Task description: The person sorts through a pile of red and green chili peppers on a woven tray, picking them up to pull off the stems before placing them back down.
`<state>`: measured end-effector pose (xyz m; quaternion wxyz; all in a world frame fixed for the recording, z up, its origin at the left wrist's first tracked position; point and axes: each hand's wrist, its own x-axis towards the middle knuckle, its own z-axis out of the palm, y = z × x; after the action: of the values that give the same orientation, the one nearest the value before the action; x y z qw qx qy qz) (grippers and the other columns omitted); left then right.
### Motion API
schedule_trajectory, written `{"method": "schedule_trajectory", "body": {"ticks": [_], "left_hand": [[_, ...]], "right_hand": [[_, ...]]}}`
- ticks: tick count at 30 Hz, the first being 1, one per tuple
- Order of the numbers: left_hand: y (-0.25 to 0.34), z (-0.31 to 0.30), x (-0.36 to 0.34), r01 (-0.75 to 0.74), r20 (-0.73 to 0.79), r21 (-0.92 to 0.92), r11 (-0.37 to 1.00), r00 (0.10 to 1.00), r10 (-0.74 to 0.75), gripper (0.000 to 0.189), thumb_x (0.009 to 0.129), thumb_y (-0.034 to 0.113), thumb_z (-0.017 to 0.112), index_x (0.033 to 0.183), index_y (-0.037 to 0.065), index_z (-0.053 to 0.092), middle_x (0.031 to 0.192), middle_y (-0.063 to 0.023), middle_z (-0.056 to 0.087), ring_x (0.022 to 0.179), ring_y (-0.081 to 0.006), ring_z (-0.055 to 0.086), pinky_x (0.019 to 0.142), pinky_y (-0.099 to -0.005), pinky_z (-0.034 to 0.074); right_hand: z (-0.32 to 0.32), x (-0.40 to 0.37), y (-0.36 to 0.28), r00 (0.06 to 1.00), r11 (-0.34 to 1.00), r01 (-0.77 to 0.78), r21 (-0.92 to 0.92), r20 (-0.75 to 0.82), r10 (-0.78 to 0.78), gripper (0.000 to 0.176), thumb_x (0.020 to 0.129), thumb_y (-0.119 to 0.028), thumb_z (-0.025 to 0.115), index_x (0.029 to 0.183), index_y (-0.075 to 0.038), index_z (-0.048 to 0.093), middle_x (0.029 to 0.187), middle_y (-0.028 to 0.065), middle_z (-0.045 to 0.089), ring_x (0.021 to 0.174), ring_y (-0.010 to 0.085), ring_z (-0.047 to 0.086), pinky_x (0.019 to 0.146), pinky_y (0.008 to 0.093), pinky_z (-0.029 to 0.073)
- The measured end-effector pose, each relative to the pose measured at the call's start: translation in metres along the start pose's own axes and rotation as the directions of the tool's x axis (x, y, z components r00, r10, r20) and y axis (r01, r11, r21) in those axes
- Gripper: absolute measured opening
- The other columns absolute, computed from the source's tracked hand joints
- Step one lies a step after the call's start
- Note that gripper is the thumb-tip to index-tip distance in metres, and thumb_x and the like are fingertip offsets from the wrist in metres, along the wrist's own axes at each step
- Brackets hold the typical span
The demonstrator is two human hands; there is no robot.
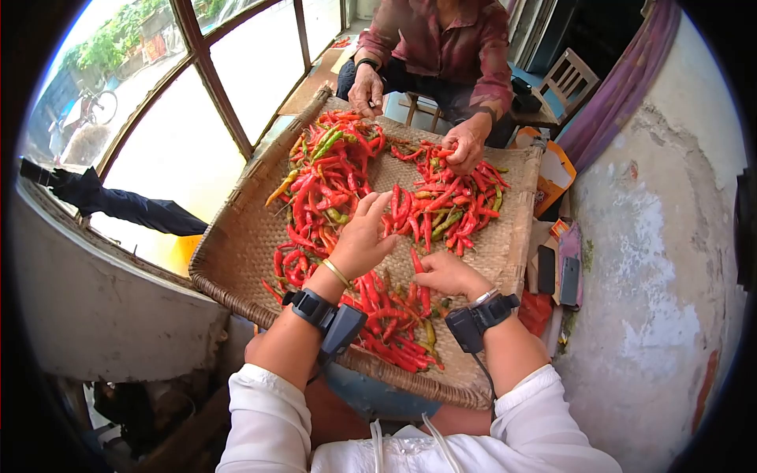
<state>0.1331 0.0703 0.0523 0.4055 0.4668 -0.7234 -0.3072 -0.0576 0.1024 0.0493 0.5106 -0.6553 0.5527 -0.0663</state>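
My left hand (pixel 364 238) reaches over the middle of a woven tray (pixel 497 299), its fingers apart with nothing visible in them. Below and around it lie red chili peppers (pixel 323 185) in a large heap. To the right, my right hand (pixel 451 274) is closed, thumb and fingers pinching a red chili pepper (pixel 417 260) that points up and away. Nearest my body is another pile of red peppers (pixel 394 315), with a few greenish and brown ones among them. A third pile of red and green peppers (pixel 445 197) spreads at the right.
Across the tray sits a co-worker in a dark red shirt (pixel 441 47), both hands at the peppers. A folded dark umbrella (pixel 146 213) lies by the window at left. An orange box (pixel 556 177), two phones (pixel 569 277) and a wooden chair (pixel 564 87) are on the right.
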Motion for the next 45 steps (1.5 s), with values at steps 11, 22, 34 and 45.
{"method": "schedule_trajectory", "body": {"ticks": [11, 22, 34, 45], "left_hand": [[-0.021, -0.011, -0.023, -0.044, 0.455, 0.698, 0.714, 0.798, -0.395, 0.021, 0.07, 0.027, 0.057, 0.074, 0.008, 0.062, 0.071, -0.0139, 0.06, 0.071, -0.0323, 0.058, 0.063, -0.0414, 0.047], [-0.027, -0.01, -0.034, -0.166, 0.627, 0.709, 0.685, 0.593, -0.505, 0.032, 0.062, 0.021, 0.065, 0.089, 0.004, 0.062, 0.09, -0.0152, 0.062, 0.086, -0.0297, 0.06, 0.071, -0.038, 0.049], [-0.044, -0.002, -0.035, -0.202, 0.625, 0.714, 0.671, 0.616, -0.48, 0.033, 0.062, 0.031, 0.068, 0.082, 0.005, 0.062, 0.084, -0.0128, 0.062, 0.081, -0.0295, 0.06, 0.07, -0.0395, 0.048], [-0.015, -0.02, -0.019, 0.32, 0.634, 0.105, 0.942, 0.708, -0.311, 0.023, 0.074, 0.023, 0.066, 0.079, 0.005, 0.054, 0.063, -0.003, 0.057, 0.054, -0.011, 0.055, 0.048, -0.0237, 0.044]], "right_hand": [[-0.016, 0.001, -0.007, 0.847, 0.545, 0.447, 0.709, -0.531, -0.004, 0.046, 0.083, -0.025, 0.055, 0.118, 0.002, 0.041, 0.092, 0.0082, 0.057, 0.067, 0.0094, 0.055, 0.053, 0.0218, 0.043], [0.006, 0.01, 0.005, 0.986, 0.909, 0.135, 0.395, -0.143, -0.085, 0.031, 0.078, -0.016, 0.058, 0.103, 0.004, 0.055, 0.076, 0.0057, 0.061, 0.064, 0.0089, 0.055, 0.061, 0.0234, 0.046], [0.031, 0.01, 0.007, 0.962, 0.962, 0.217, -0.167, -0.134, -0.24, 0.03, 0.072, -0.021, 0.059, 0.095, -0.002, 0.06, 0.08, 0.0138, 0.062, 0.074, 0.026, 0.06, 0.068, 0.0334, 0.046], [0.038, 0.006, 0.0, 0.913, 0.91, 0.408, 0.078, -0.024, -0.407, 0.036, 0.073, -0.021, 0.062, 0.103, -0.002, 0.054, 0.081, 0.0135, 0.061, 0.076, 0.0206, 0.059, 0.068, 0.0315, 0.046]]}}
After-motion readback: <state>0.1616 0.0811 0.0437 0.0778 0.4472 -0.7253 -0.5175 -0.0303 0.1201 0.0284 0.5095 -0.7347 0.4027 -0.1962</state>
